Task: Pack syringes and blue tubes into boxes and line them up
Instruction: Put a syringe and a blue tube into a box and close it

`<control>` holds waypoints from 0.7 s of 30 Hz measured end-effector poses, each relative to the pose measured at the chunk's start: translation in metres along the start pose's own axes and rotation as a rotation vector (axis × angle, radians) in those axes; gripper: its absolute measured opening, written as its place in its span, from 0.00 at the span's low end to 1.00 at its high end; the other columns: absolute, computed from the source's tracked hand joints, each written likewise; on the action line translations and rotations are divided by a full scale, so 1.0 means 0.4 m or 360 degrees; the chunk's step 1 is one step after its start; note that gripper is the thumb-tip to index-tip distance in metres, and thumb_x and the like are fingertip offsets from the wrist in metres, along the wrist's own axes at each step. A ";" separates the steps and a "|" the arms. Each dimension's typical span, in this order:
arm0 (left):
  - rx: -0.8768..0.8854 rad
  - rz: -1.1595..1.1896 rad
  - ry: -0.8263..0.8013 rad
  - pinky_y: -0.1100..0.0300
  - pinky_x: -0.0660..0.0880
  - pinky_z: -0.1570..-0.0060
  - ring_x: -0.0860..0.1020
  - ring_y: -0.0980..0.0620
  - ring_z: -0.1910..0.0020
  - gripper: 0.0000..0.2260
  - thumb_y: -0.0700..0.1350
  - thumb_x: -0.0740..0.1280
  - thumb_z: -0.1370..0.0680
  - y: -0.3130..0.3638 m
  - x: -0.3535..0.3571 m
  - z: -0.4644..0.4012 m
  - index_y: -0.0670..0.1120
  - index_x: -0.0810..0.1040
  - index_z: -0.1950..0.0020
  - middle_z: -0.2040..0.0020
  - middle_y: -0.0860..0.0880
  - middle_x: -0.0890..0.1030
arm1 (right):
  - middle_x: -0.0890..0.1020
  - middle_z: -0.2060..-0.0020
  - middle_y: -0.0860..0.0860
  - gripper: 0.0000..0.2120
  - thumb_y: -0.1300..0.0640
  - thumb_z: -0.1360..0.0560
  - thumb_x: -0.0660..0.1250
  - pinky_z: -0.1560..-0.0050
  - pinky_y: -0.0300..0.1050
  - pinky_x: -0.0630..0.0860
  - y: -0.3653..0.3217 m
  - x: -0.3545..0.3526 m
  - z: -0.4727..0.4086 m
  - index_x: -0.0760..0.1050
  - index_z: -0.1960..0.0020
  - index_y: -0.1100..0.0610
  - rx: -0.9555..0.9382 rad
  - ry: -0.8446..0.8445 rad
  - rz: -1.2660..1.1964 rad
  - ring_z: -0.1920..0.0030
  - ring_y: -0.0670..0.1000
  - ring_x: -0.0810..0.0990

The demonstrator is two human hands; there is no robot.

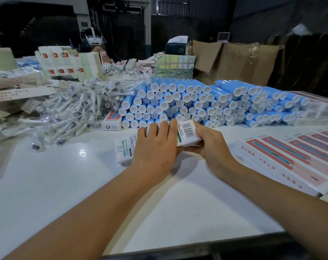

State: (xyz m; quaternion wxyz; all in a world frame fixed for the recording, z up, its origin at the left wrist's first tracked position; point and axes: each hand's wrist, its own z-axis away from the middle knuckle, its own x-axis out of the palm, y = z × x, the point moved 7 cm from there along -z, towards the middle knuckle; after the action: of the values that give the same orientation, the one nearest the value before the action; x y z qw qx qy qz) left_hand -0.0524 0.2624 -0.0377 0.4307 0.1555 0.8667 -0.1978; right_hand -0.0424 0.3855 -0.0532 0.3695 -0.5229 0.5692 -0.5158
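Gripping the box (187,133), both the left hand (155,147) and right hand (210,145) should press its end flap flush beneath the fingertips.

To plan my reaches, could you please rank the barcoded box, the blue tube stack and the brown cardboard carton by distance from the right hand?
1. Barcoded box: in the right hand's grip.
2. Blue tube stack: just behind it.
3. Brown cardboard carton: far back, right.
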 end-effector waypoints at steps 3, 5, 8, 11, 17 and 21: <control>-0.0004 0.0029 0.0022 0.49 0.65 0.44 0.69 0.45 0.42 0.30 0.60 0.51 0.21 -0.004 0.001 -0.002 0.42 0.53 0.25 0.36 0.45 0.69 | 0.85 0.58 0.44 0.17 0.64 0.21 0.57 0.52 0.45 0.82 -0.014 0.005 0.006 0.76 0.40 0.49 -0.0106 0.0009 0.0212 0.53 0.47 0.83; -0.0046 0.0062 0.0017 0.50 0.65 0.45 0.69 0.45 0.41 0.31 0.61 0.49 0.22 -0.010 0.000 -0.005 0.43 0.53 0.25 0.35 0.45 0.69 | 0.85 0.59 0.41 0.14 0.63 0.22 0.61 0.56 0.40 0.81 -0.031 -0.002 0.012 0.78 0.51 0.44 -0.0218 0.0105 0.0374 0.56 0.42 0.82; -0.0108 0.0091 -0.0005 0.50 0.65 0.45 0.68 0.45 0.39 0.32 0.62 0.49 0.23 -0.018 0.003 -0.011 0.44 0.52 0.25 0.35 0.46 0.69 | 0.84 0.60 0.48 0.06 0.59 0.25 0.68 0.66 0.33 0.75 -0.047 -0.028 0.017 0.77 0.59 0.51 -0.0300 0.0345 0.0499 0.66 0.37 0.78; -0.0119 0.0101 -0.0032 0.50 0.64 0.45 0.68 0.45 0.39 0.32 0.63 0.51 0.22 -0.016 0.010 -0.014 0.44 0.51 0.25 0.35 0.47 0.68 | 0.82 0.64 0.50 0.08 0.58 0.27 0.71 0.69 0.34 0.72 -0.045 -0.041 0.017 0.74 0.63 0.56 -0.0299 0.0467 0.0564 0.66 0.42 0.77; -0.0087 0.0020 0.0000 0.49 0.65 0.47 0.68 0.44 0.41 0.32 0.61 0.52 0.22 -0.004 -0.004 0.000 0.42 0.52 0.26 0.36 0.45 0.68 | 0.78 0.65 0.54 0.08 0.63 0.25 0.68 0.67 0.31 0.68 -0.062 -0.020 0.050 0.74 0.62 0.62 -0.0541 0.0460 0.0845 0.68 0.42 0.71; -0.0088 0.0010 -0.0003 0.49 0.64 0.47 0.67 0.45 0.41 0.31 0.61 0.52 0.21 -0.002 -0.008 0.003 0.42 0.52 0.26 0.36 0.45 0.68 | 0.78 0.66 0.54 0.07 0.64 0.26 0.68 0.66 0.31 0.68 -0.069 -0.015 0.056 0.75 0.62 0.63 -0.0594 0.0422 0.0849 0.68 0.42 0.70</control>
State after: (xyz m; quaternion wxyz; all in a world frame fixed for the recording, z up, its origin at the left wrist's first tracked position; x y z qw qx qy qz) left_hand -0.0501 0.2607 -0.0356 0.4363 0.1459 0.8709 -0.1727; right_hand -0.0140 0.3889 -0.0316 0.3120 -0.3428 0.8133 -0.3516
